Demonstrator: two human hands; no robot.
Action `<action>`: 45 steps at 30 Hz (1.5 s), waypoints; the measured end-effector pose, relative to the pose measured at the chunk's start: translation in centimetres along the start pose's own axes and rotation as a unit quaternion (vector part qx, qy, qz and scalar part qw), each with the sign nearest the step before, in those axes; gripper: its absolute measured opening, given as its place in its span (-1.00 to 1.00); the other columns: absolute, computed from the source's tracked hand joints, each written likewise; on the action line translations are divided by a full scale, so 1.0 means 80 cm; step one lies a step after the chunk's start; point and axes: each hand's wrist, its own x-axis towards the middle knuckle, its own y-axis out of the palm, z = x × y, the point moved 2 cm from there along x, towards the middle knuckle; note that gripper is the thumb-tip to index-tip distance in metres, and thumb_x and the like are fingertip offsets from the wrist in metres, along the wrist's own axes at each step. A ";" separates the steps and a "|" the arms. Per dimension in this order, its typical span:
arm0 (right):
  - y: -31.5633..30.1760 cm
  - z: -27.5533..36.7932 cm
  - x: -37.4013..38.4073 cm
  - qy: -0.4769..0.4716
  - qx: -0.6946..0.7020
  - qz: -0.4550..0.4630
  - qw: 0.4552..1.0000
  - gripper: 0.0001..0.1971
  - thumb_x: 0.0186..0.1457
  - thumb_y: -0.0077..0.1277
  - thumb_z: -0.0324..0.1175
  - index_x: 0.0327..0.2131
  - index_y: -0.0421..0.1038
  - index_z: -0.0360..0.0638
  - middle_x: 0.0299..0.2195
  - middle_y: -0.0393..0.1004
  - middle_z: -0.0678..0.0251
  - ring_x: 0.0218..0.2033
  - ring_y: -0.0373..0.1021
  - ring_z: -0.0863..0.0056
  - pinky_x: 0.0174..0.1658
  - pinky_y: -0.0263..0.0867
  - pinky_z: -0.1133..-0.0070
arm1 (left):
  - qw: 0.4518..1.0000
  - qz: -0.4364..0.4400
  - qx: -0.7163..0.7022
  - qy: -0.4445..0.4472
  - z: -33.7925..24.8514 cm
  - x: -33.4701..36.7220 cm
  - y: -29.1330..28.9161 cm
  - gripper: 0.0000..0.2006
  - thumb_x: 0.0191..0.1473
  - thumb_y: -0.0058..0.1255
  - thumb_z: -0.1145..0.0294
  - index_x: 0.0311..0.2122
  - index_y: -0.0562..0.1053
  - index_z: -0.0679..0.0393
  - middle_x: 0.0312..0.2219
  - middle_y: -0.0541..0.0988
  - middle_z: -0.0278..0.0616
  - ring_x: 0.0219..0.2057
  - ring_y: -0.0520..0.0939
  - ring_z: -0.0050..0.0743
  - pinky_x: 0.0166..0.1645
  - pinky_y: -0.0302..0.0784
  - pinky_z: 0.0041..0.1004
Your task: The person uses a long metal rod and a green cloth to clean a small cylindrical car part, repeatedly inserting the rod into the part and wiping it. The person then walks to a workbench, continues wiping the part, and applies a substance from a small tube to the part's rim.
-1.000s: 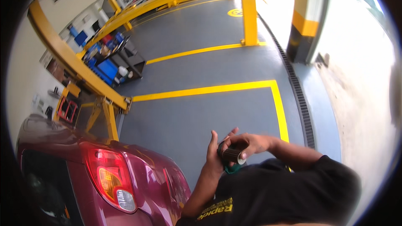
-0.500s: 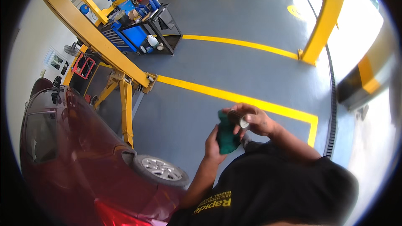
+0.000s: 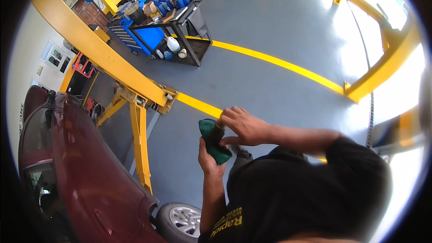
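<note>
In front of my body, my left hand (image 3: 210,161) cups a bunched dark green cloth (image 3: 221,155). Against that cloth lies a dark, roughly cylindrical part (image 3: 218,133); its exact kind I cannot make out. My right hand (image 3: 245,127) comes over from the right, its fingers curled round the upper end of this part and partly covering it. The thumb points down toward the cloth. Both hands are close together above the grey floor.
A dark red car (image 3: 94,162) stands at the left, beside an alloy wheel (image 3: 182,220). A yellow lift post (image 3: 99,49) and its arm (image 3: 140,144) rise near it. Farther back is a black cart (image 3: 198,47) with bottles, next to a blue tool chest (image 3: 148,38).
Both hands have shifted left in view with the cloth and part. My right hand has turned over, so its back shows and the part's pale round end is hidden. The view has turned too.
</note>
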 end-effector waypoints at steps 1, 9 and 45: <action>-0.002 -0.030 0.034 0.003 0.034 0.012 0.999 -0.50 0.18 0.23 0.01 -0.01 0.37 -0.14 -0.06 0.41 0.16 -0.01 0.35 0.11 0.07 0.32 0.28 | 0.999 -0.013 0.033 -0.001 -0.019 0.048 -0.004 -0.51 0.43 -0.28 -0.09 0.08 0.41 0.16 -0.25 0.59 -0.13 -0.31 0.59 -0.31 -0.19 0.54 -0.30; -0.078 -0.184 0.307 0.074 0.103 0.024 0.992 -0.62 0.19 0.24 -0.19 0.00 0.48 -0.15 -0.12 0.51 0.19 -0.04 0.47 0.21 0.04 0.43 0.31 | 0.987 0.013 0.156 -0.043 -0.176 0.333 0.097 -0.56 0.44 -0.31 -0.04 0.00 0.39 0.17 -0.34 0.55 -0.12 -0.43 0.56 -0.38 -0.32 0.53 -0.41; -0.016 -0.653 1.259 0.445 0.555 -0.088 0.698 -0.58 0.27 0.19 -0.01 -0.17 0.49 -0.24 -0.34 0.54 0.34 -0.29 0.47 0.63 -0.21 0.36 0.60 | 0.867 0.251 0.423 0.083 -0.727 1.337 0.184 -0.50 0.47 -0.36 0.12 0.27 0.33 0.28 0.11 0.46 -0.11 0.10 0.49 -0.34 0.21 0.38 -0.38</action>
